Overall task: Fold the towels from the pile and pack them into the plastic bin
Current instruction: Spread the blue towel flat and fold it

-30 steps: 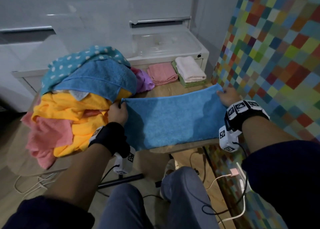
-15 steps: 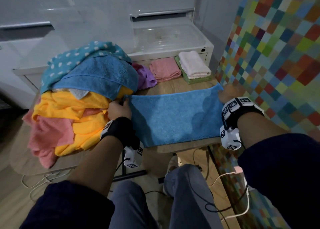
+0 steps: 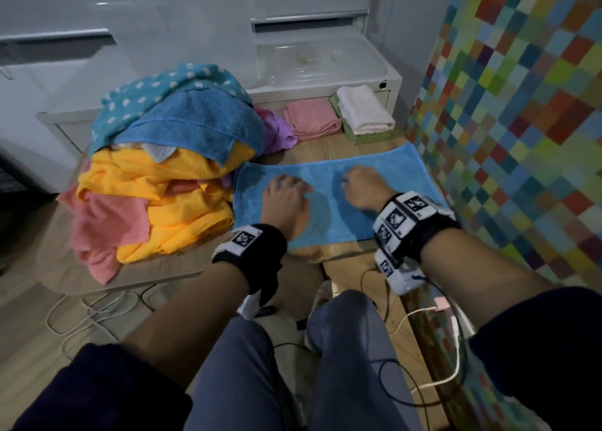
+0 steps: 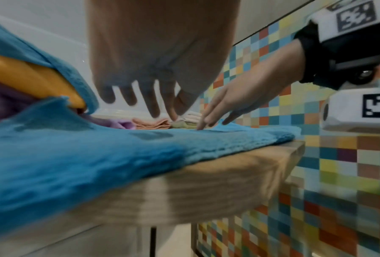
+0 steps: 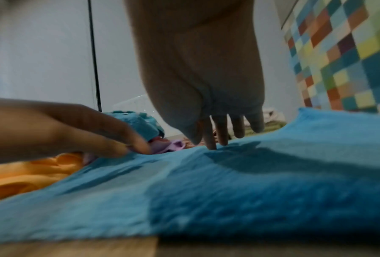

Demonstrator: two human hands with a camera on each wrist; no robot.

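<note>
A person's knees and two forearms with wrist cameras fill the foreground. Just beyond them, a blue towel (image 3: 329, 199) lies spread flat across the near edge of a wooden table (image 3: 182, 261). Both hands rest on its middle, grasping nothing. The left hand (image 3: 286, 196) lies palm down with relaxed fingers. The right hand (image 3: 365, 189) sits beside it, fingers straight, fingertips (image 4: 203, 124) touching the cloth. The towel looks soft, light and limp, so it will likely sag and crease when lifted; its corners or short ends seem the best places to take hold for the next fold. To the left, touching the towel's edge, rises the pile (image 3: 156, 176) of yellow, pink, blue and dotted towels. Farther back lie folded towels (image 3: 338, 114), pink, white and green. Behind those stands the clear bin (image 3: 321, 59).
</note>
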